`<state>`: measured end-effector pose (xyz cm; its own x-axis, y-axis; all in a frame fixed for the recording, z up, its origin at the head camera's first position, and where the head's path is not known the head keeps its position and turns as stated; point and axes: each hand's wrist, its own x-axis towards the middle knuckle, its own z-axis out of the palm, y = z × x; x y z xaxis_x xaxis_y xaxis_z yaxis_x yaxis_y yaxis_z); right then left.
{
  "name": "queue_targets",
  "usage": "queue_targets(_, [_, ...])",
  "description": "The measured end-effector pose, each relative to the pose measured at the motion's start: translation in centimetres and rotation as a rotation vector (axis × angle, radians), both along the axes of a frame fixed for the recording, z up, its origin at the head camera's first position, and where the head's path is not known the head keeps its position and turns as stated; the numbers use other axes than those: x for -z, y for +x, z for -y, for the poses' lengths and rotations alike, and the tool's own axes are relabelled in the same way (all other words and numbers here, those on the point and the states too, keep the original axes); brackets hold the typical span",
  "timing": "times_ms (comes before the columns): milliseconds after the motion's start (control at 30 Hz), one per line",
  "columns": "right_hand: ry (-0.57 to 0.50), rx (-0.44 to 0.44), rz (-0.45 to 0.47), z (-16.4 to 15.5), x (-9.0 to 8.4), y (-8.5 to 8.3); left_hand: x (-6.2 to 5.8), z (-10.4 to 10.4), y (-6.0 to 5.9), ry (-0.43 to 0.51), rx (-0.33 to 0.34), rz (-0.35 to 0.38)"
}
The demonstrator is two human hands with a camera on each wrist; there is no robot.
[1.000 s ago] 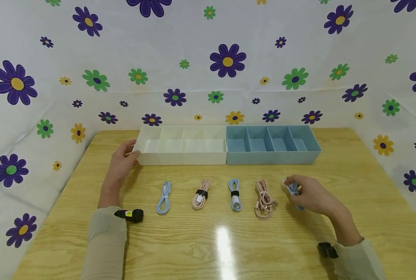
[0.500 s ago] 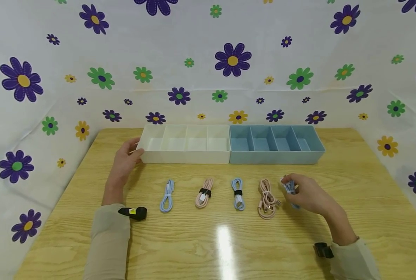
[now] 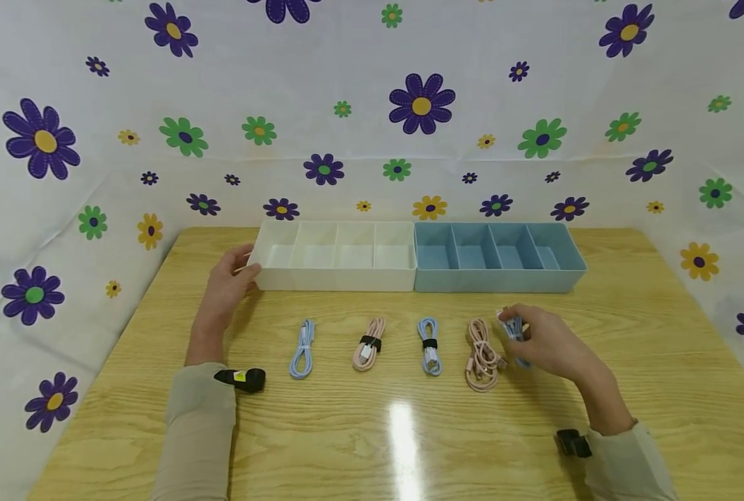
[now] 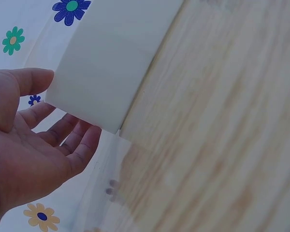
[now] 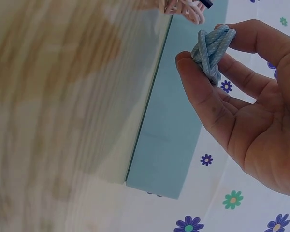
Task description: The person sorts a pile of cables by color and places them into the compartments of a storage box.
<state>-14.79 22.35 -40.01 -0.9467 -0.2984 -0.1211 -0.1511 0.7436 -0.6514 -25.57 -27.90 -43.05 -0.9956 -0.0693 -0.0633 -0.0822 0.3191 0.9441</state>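
In the head view, my right hand (image 3: 550, 341) pinches a coiled light-blue cable (image 3: 514, 332) between thumb and fingers. The right wrist view shows the same blue cable (image 5: 212, 50) at the fingertips. My left hand (image 3: 224, 285) rests at the left end of a white divided storage box (image 3: 337, 280). In the left wrist view, its thumb and loosely bent fingers touch the end of the white box (image 4: 106, 63). A row of bundled cables lies in front: blue (image 3: 302, 349), pink with a black strap (image 3: 369, 344), blue with a black strap (image 3: 430, 348) and pink (image 3: 482, 355).
A blue divided box (image 3: 500, 281) stands end to end with the white one, at the back of the wooden table (image 3: 321, 431). Compartments in both boxes hold nothing visible. A flower-print cloth (image 3: 321, 90) hangs behind and at the sides.
My right hand has moved slightly left with the blue cable, closer to the pink cable beside it. The left hand stays at the white box. The head view has shifted a little.
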Motion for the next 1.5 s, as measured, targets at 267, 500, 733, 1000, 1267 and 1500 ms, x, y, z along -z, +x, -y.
queue_targets(267, [-0.032, 0.001, 0.02, 0.8, -0.2, -0.2, 0.0, 0.0, -0.1, -0.002, -0.002, -0.004])
queue_targets(500, [-0.036, -0.002, 0.009, 1.2, -0.2, -0.4, 0.0, 0.1, 0.0, 0.005, -0.005, 0.0])
queue_targets(733, [-0.047, -0.003, -0.005, 1.9, -0.4, -0.4, 0.0, 0.0, -0.1, 0.012, -0.005, -0.002])
queue_targets(1000, [-0.033, -0.018, -0.041, 2.8, -0.7, -0.4, 0.1, 0.2, -0.1, 0.008, 0.002, -0.003])
queue_targets(1267, [-0.019, -0.02, -0.07, 3.5, -0.8, -0.8, 0.2, 0.2, -0.2, 0.012, 0.009, 0.002])
queue_targets(1500, [-0.05, -0.037, -0.087, 4.2, -1.1, -0.9, 0.4, 0.3, -0.1, 0.04, 0.019, -0.012])
